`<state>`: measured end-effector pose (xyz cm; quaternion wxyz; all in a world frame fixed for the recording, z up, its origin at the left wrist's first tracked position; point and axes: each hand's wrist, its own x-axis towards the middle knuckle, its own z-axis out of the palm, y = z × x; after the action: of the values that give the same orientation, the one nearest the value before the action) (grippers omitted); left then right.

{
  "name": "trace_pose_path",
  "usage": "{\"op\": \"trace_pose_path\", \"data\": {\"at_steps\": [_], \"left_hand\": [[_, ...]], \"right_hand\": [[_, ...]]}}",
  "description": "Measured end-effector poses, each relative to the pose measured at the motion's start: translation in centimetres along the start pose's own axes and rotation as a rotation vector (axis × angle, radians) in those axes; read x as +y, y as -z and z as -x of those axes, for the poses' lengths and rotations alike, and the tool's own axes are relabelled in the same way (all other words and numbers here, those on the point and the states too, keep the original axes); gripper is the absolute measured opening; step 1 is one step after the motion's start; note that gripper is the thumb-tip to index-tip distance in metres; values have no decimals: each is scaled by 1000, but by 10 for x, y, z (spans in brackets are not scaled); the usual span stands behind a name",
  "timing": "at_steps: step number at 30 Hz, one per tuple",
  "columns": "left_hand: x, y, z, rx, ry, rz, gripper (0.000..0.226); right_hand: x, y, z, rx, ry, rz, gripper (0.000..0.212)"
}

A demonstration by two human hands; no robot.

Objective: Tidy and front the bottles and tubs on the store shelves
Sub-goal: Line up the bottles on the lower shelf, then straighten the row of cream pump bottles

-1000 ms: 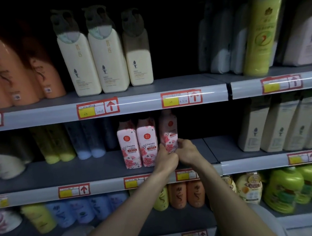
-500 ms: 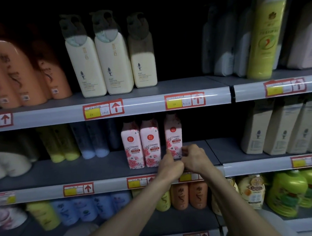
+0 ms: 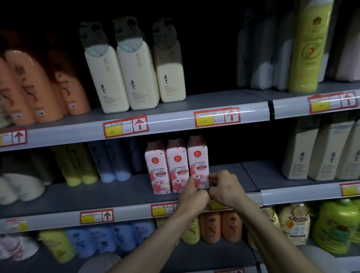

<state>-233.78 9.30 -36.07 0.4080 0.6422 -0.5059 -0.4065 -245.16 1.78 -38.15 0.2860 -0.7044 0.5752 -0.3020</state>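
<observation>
- A dim store aisle. On the middle shelf (image 3: 116, 193) three pink flowered bottles stand upright in a tight row, sides touching.
- The right-hand pink bottle (image 3: 197, 158) is the one being handled. It is level with its two pink neighbours (image 3: 157, 168). Its base is hidden behind the hands.
- The left hand (image 3: 192, 197) is curled, back to the viewer. Its thumb is up against the bottle's lower front and it holds the lower left edge.
- The right hand (image 3: 226, 187) has bent fingers that pinch the bottle's lower right corner.
- Open room: bare grey shelf lies right of this bottle, out to the joint with the next bay, where beige bottles (image 3: 321, 153) stand well apart.
- A strip of bare shelf also lies between the pink row and the front price rail (image 3: 128, 214).
- To the left, dark bottles with pale blue ends (image 3: 115, 168) stand near the row, not touching it.
- Overhead, the upper shelf's rail (image 3: 171, 121) hangs close above the pink caps.
</observation>
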Motion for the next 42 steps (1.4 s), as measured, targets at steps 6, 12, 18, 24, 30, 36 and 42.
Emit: {"op": "trace_pose_path", "data": {"at_steps": [6,12,18,24,30,36,42], "left_hand": [[-7,0,-1,-28,-35,53,82],[3,3,8,-11,-18,115,69],[29,45,31,-29,-32,179,68],[63,100,60,92,-228,237,34],[117,178,72,411,-534,265,30],[147,254,4,663,-465,103,58],[160,264,-30,604,-292,-177,49]], "right_hand": [[-2,-1,2,-8,-22,16,45],[-16,-3,7,67,-55,52,18],[-55,12,28,207,-14,283,22],[-112,32,66,105,174,-68,25],[-196,73,85,299,430,-305,13],[-256,78,18,399,295,230,24],[-267,53,-28,347,202,219,25]]}}
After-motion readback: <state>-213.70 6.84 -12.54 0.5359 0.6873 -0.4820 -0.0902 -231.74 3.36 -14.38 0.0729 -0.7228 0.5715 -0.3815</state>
